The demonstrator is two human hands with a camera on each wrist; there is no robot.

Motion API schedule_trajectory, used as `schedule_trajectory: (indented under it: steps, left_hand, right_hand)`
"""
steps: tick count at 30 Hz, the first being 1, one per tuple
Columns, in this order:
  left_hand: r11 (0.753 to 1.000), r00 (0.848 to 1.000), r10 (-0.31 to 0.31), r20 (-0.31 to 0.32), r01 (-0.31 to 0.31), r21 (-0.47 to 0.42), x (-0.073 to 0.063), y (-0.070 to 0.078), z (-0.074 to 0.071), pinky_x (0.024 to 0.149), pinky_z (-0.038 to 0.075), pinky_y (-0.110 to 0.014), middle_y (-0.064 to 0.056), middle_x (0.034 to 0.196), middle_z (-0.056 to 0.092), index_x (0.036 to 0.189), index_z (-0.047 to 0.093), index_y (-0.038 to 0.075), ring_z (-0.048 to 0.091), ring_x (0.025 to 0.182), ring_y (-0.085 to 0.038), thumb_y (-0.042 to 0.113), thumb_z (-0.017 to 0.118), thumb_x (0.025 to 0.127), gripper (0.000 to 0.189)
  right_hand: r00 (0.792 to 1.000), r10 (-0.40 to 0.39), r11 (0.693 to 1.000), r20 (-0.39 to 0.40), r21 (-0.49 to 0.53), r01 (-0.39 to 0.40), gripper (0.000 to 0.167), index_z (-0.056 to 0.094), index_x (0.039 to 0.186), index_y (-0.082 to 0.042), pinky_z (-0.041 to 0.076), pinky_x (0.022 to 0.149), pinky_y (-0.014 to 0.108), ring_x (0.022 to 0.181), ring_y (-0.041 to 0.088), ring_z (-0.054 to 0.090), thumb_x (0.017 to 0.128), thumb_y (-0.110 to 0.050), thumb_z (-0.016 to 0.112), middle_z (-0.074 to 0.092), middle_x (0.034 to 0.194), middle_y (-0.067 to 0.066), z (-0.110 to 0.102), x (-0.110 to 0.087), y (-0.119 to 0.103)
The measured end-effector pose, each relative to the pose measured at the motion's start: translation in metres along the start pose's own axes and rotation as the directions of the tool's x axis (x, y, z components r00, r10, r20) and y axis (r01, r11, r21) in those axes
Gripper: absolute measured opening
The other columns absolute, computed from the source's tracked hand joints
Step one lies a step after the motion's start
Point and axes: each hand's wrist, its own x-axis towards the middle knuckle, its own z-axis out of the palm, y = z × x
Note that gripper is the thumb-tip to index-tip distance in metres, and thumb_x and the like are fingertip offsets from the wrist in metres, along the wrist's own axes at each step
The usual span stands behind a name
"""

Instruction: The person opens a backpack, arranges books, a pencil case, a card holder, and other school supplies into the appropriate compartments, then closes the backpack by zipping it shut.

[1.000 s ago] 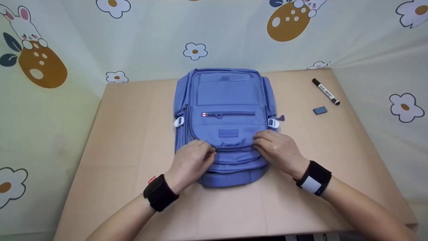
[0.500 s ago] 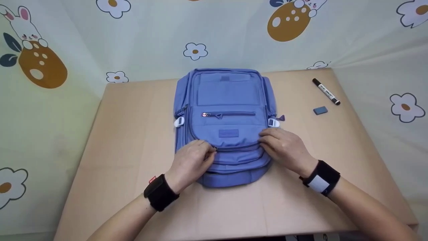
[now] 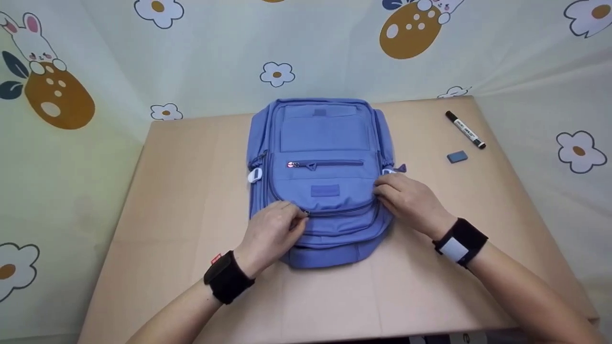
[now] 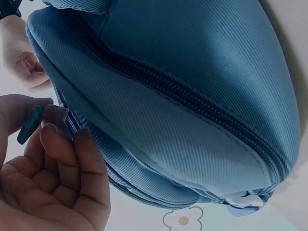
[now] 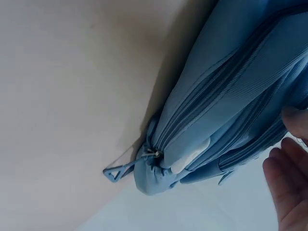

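Note:
A blue backpack (image 3: 325, 134) lies flat on the table with its front pockets facing up. My left hand (image 3: 272, 229) pinches a zipper pull (image 4: 31, 126) at the curved lower seam of the front pocket. The tab pokes out between thumb and finger in the left wrist view. At the pocket's right side, my right hand (image 3: 411, 200) has thumb and fingers together on the same zipper, just below the white side buckle. A small metallic bit shows between those fingertips in the right wrist view; most of the pull is hidden.
A black and white marker (image 3: 465, 130) and a small blue-grey block (image 3: 457, 156) lie on the table (image 3: 191, 191), right of the backpack. A triangular zipper pull (image 5: 114, 172) hangs off the bag's right side. Patterned cloth (image 3: 215, 57) encloses the back and sides.
My right hand has slid right and slightly up along the pocket's zipper, towards the white buckle. My left hand stays at its spot on the zipper.

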Motion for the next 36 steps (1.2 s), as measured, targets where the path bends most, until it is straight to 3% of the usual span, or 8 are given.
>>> schedule_trajectory:
  steps: [4,10,24,31,36]
  left_hand:
    - [0.999,1.0,0.025,-0.011,-0.025,0.03,0.002,0.002,0.0,0.063,0.052,-0.029,0.002,0.081,0.07,0.09,0.072,0.01,0.061,0.07,-0.014,0.011,0.077,0.088,0.006]
    - [0.994,0.996,0.08,-0.029,-0.077,0.082,0.007,0.01,0.005,0.061,0.053,-0.031,0.002,0.078,0.068,0.088,0.072,0.01,0.062,0.068,-0.016,0.01,0.076,0.087,0.005]
    - [0.993,0.994,0.11,-0.024,-0.109,0.04,0.018,0.033,0.024,0.057,0.053,-0.029,0.003,0.078,0.068,0.089,0.073,0.011,0.064,0.067,-0.014,0.013,0.074,0.09,0.003]
    - [0.971,0.977,0.2,-0.069,-0.188,0.146,0.034,0.047,0.04,0.048,0.049,-0.03,0.003,0.07,0.061,0.079,0.068,0.012,0.059,0.058,-0.015,0.016,0.074,0.091,0.014]
    - [0.962,0.975,0.215,-0.062,-0.2,0.187,0.034,0.048,0.041,0.046,0.046,-0.031,0.003,0.068,0.057,0.076,0.065,0.013,0.056,0.057,-0.015,0.021,0.075,0.091,0.02]
  right_hand:
    - [0.998,-0.056,0.998,-0.022,-0.013,0.055,0.014,0.068,0.102,0.0,0.057,0.087,0.04,0.104,0.029,0.067,0.089,0.003,0.069,0.068,0.111,0.012,0.001,-0.001,0.002]
    - [0.997,-0.069,0.998,-0.044,0.001,0.069,0.012,0.069,0.101,0.0,0.058,0.086,0.04,0.103,0.029,0.068,0.089,0.003,0.069,0.069,0.111,0.012,0.001,-0.002,0.003]
    - [0.995,-0.056,0.998,-0.08,-0.002,0.056,0.009,0.069,0.097,-0.001,0.059,0.083,0.038,0.098,0.027,0.07,0.089,0.003,0.068,0.07,0.107,0.011,0.007,-0.001,0.001]
    - [0.997,-0.046,0.999,-0.058,-0.016,0.045,0.009,0.069,0.097,-0.001,0.059,0.083,0.037,0.098,0.027,0.07,0.089,0.003,0.07,0.071,0.107,0.011,0.007,-0.002,0.001]
    - [0.997,-0.047,0.999,-0.056,-0.019,0.046,0.01,0.069,0.097,-0.001,0.059,0.082,0.037,0.098,0.027,0.071,0.088,0.004,0.069,0.071,0.106,0.011,0.007,-0.002,0.0]
